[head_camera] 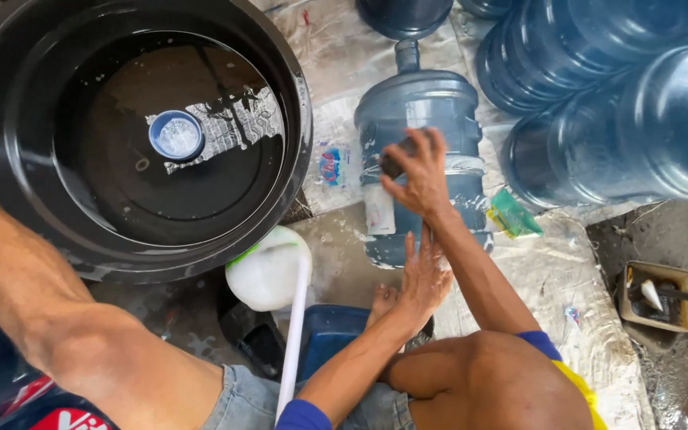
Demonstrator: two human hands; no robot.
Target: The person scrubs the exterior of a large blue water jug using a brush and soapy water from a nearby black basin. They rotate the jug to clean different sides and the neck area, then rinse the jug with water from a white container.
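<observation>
We see a large blue-grey water bottle lying on its side in the middle of the scene. Its neck points to the far side and its base is toward the near side. It rests on a crumpled plastic sheet.

The right hand is on top of the bottle, about halfway along it. Its fingers are curled around a small dark pad and press it against the bottle wall. We think the pad is a scrubber, but most of it is hidden by the fingers. The left hand lies flat against the near end of the bottle, fingers straight and slightly spread, gripping nothing.

To the left is a wide black tub holding dark water, with a small blue cap floating in it. Just near the tub's rim sits a white rounded lump, and a white rod runs from it toward the near edge. A blue container stands beside the rod, below the left hand.

A green sponge-like piece lies just right of the bottle. At the far right, a stack of blue bottles lies on its side. Near them, on wet ground, is a small tan tray with tools in it.
</observation>
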